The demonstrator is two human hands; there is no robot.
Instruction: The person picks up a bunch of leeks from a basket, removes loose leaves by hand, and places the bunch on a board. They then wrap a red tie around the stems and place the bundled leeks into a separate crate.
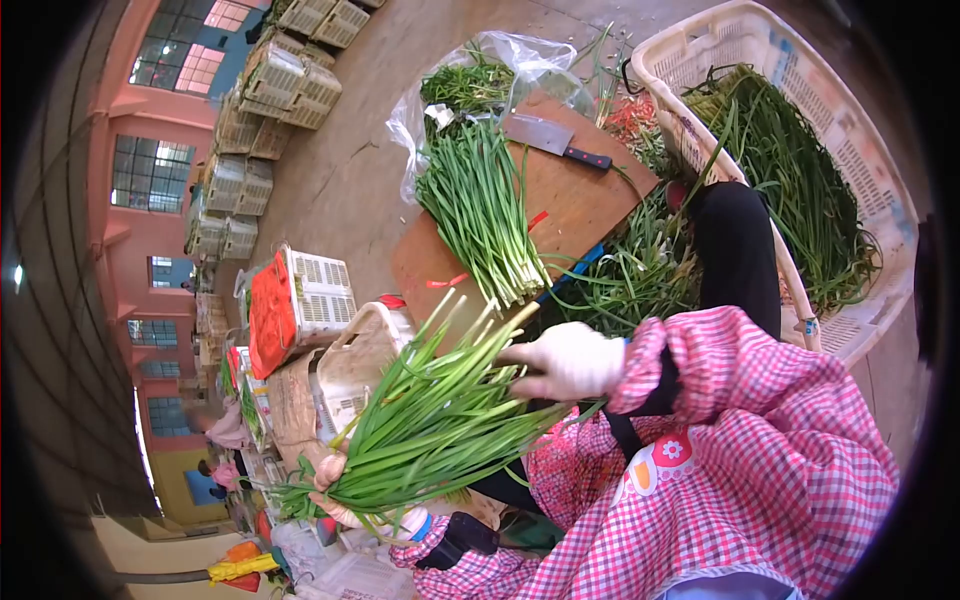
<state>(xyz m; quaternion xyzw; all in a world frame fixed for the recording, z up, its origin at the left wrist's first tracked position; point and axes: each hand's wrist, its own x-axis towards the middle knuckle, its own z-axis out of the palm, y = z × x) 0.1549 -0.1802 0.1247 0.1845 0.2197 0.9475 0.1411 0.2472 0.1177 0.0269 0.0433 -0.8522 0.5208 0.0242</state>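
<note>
A loose bunch of garlic chives [430, 420] lies across my left hand [335, 488], whose fingers wrap round the leafy end; the pale stalk ends point up and away. My right hand [572, 362], in a white glove, is at the stalk side of this bunch. Its fingers are apart and their tips touch the stalks. Beyond it, a thick bundle of chives [478, 205] with red ties rests on a brown wooden board [590, 210]. A cleaver [545, 132] with a black handle lies flat on the same board.
At the right stands a large white plastic crate [830, 90] with loose greens [790, 190]. Trimmed leaves [640, 265] lie beside the board. A clear plastic bag [530, 60] with greens is behind it. White baskets [318, 290] stand at the left, with stacked crates [285, 75] farther off.
</note>
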